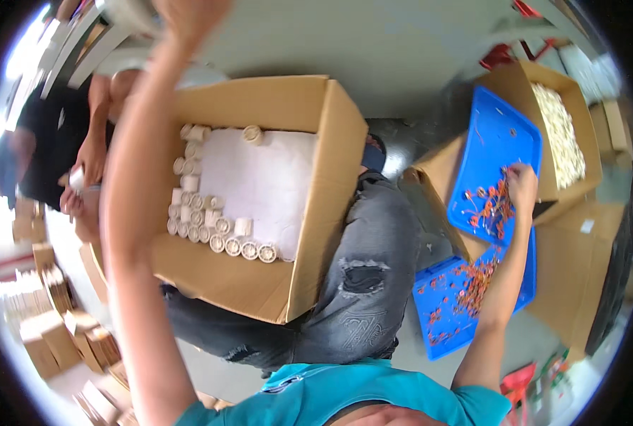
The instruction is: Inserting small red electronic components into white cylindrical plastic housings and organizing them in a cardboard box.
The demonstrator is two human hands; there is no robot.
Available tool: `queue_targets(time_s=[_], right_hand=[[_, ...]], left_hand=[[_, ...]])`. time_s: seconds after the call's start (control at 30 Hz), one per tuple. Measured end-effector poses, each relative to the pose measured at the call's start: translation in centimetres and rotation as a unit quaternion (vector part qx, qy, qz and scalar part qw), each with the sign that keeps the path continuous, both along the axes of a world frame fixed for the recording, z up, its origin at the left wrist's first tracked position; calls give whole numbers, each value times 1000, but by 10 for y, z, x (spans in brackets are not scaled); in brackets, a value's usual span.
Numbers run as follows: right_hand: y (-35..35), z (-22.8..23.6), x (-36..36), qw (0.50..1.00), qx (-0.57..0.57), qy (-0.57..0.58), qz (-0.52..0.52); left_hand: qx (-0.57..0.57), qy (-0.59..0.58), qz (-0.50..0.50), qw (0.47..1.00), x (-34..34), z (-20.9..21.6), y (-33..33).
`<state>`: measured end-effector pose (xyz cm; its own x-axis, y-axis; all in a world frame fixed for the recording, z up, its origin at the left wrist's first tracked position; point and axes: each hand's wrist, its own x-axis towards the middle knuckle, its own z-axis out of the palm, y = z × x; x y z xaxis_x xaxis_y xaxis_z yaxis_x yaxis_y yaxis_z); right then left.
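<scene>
My left hand [192, 15] is stretched far forward, past the cardboard box on my lap; it is smeared by motion and its fingers run into the top edge of the picture. My right hand [522, 186] reaches over the rim of the upper blue tray [488, 117]. Its fingertips are pinched together at a small orange part [505, 170], beside a loose heap of small orange-red parts [497, 206] with thin wire-like pieces. Inside the cardboard box [259, 99], several round off-white plastic pieces [217, 243] stand and lie along the left and near sides, on a pale sheet [266, 177].
A second blue tray [437, 341] with more orange parts lies lower, partly under the first. At right stands a carton [586, 128] of cream-coloured small pieces [561, 135]. Another person [57, 135] at left holds a white piece. Stacked cartons [46, 341] fill the lower left.
</scene>
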<state>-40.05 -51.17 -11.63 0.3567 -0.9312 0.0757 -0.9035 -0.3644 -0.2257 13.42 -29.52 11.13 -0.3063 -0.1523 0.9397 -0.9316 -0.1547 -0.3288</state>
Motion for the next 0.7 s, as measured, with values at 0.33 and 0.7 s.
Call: queue_targets(time_s=[0.33, 0.7], right_hand=[[36, 30, 7, 922, -71, -379, -34], [110, 105, 23, 920, -206, -331, -30]], left_hand=[[567, 406, -24, 716, -72, -340, 124], [551, 437, 144, 696, -115, -424, 67]])
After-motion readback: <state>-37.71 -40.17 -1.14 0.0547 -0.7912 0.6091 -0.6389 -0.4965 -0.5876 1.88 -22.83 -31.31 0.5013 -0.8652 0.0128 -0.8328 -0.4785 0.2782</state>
